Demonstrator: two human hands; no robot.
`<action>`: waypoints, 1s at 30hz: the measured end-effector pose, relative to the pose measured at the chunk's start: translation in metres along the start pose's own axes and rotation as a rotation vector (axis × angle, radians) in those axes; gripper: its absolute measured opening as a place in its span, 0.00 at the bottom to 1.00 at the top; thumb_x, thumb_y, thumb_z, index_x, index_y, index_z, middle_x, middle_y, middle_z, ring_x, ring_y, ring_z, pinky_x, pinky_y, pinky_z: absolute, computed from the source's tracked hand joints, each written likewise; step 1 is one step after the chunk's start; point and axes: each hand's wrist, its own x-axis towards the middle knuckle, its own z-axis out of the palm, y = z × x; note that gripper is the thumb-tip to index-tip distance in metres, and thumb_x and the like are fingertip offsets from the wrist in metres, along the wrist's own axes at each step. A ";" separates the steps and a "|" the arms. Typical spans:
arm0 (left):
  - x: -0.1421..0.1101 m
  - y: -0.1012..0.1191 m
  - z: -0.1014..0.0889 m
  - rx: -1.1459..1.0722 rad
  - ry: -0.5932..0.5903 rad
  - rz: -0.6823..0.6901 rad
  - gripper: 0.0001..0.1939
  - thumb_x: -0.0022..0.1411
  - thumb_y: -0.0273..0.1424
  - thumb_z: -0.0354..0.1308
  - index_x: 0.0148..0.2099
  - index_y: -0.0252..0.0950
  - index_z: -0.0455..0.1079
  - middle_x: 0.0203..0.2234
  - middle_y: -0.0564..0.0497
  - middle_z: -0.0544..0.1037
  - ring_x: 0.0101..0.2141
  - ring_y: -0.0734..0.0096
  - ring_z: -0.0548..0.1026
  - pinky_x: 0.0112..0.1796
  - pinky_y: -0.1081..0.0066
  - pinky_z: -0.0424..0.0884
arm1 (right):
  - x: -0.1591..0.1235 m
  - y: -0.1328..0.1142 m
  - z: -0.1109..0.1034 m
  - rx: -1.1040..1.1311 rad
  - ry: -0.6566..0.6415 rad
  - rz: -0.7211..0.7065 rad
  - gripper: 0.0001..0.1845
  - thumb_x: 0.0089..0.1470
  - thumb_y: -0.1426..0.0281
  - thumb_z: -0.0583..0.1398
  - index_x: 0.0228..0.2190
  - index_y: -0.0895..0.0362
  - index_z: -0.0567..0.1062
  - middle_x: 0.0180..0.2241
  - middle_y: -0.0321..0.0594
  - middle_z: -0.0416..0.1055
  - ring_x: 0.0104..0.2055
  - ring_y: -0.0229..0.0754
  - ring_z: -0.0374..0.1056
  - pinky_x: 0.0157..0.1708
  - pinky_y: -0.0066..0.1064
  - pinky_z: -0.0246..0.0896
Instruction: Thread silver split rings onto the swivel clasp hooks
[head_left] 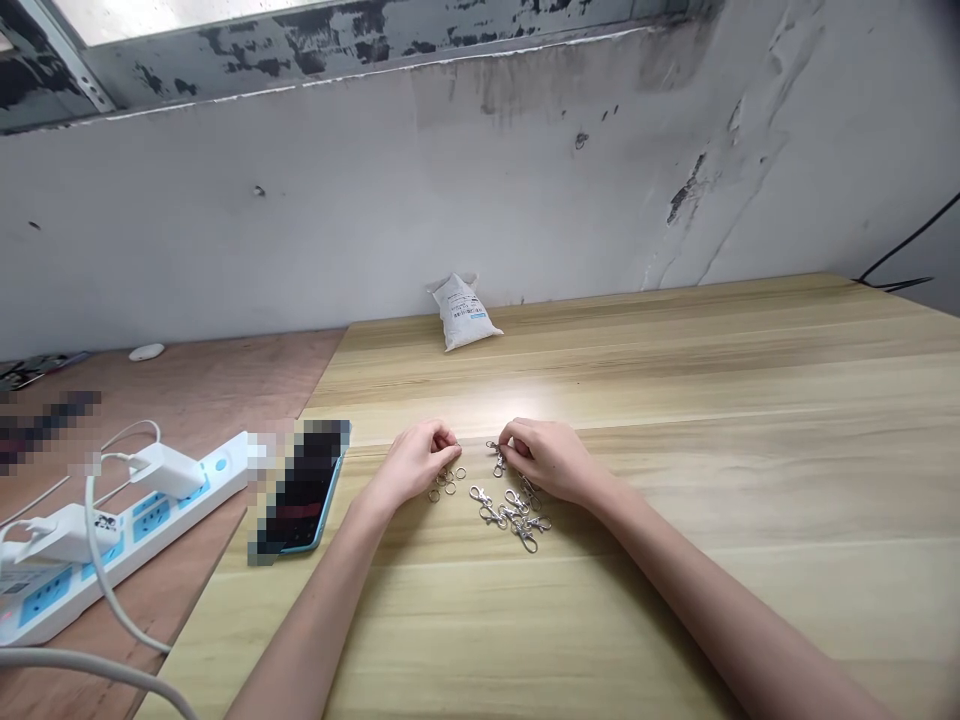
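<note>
My right hand [553, 460] is closed in a pinch at the tabletop, with a silver swivel lobster clasp [498, 462] at its fingertips. Opposite it, my left hand [415, 462] has thumb and forefinger pressed together; whatever is between them is too small to make out. Just beneath the left fingers lie several small metal split rings [450, 488]. Between the forearms, nearer to me, is a loose pile of silver lobster clasps [514, 510], some partly under the right hand.
A phone [311, 490] with a blue edge lies left of my left arm. Further left, a white power strip [150, 530] carries plugged-in chargers and cables. Against the wall stands a small white labelled bag [463, 312]. The wooden tabletop [750, 420] reaches to the wall.
</note>
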 end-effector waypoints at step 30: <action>-0.010 0.017 0.011 -0.579 -0.015 -0.042 0.16 0.54 0.41 0.66 0.36 0.33 0.77 0.33 0.44 0.83 0.34 0.64 0.80 0.37 0.69 0.74 | -0.004 -0.006 0.003 0.171 0.075 -0.047 0.07 0.61 0.68 0.55 0.33 0.55 0.71 0.25 0.33 0.69 0.24 0.34 0.60 0.26 0.26 0.49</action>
